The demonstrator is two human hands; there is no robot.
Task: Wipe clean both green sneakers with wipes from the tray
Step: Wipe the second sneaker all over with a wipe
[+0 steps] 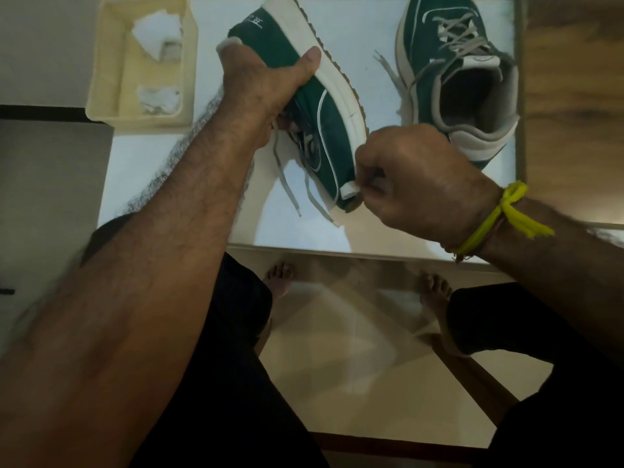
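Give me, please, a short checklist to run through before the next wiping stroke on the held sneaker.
1. Held sneaker secure in left hand grip: ok.
2. Wipe pinched by right hand, at the toe: ok.
3. Wipe still clean enough: cannot tell, mostly hidden.
4. Spare wipes in the tray: ok.
5. Second sneaker resting on the table, within reach: ok.
6. Loose laces clear of the toe: ok.
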